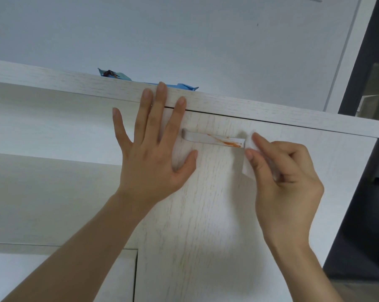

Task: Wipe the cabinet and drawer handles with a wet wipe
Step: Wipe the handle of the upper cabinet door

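Observation:
A pale wood-grain cabinet door (pixel 206 214) carries a flat white handle (pixel 206 138) with orange-red smears toward its right end. My left hand (pixel 153 153) lies flat and spread on the door just left of the handle, fingertips reaching the cabinet's top edge. My right hand (pixel 286 177) pinches a white wet wipe (pixel 248 158) between thumb and fingers. The wipe touches the right end of the handle and hangs down below my fingers.
A blue wipe packet (pixel 184 86) lies on the cabinet top (pixel 271 114) behind my left fingers. Open shelves (pixel 42 160) sit to the left. A white wall rises behind, and a dark door frame (pixel 367 149) stands at the right.

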### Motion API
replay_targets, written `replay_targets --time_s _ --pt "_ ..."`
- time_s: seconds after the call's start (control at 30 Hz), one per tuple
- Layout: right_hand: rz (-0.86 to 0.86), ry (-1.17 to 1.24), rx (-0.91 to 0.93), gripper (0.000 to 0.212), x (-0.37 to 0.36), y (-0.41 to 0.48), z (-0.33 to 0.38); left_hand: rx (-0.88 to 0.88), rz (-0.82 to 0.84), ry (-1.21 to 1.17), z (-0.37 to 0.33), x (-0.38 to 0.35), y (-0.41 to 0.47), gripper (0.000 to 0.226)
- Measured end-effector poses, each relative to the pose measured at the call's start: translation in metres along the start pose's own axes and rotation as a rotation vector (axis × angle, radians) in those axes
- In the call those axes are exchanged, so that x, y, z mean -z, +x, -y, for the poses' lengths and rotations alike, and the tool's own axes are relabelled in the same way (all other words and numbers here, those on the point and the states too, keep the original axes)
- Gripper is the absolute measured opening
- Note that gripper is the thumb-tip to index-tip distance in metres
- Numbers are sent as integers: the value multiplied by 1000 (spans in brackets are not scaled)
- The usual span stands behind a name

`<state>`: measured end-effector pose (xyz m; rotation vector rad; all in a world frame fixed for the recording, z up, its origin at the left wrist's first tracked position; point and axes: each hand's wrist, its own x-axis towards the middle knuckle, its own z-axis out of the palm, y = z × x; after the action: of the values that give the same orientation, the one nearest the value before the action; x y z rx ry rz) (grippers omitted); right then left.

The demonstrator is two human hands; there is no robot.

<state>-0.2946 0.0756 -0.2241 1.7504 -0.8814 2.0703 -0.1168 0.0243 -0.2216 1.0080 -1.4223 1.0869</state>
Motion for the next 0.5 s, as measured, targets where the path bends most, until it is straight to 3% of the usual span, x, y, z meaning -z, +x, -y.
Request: replay_targets --time_s 0.13,0.5 --pt "15 -94 112 26 -2 2 2 -2 -1 4 0 0 0 70" --pt "-48 -99 95 23 -2 0 4 -8 17 10 0 1 -1 70"
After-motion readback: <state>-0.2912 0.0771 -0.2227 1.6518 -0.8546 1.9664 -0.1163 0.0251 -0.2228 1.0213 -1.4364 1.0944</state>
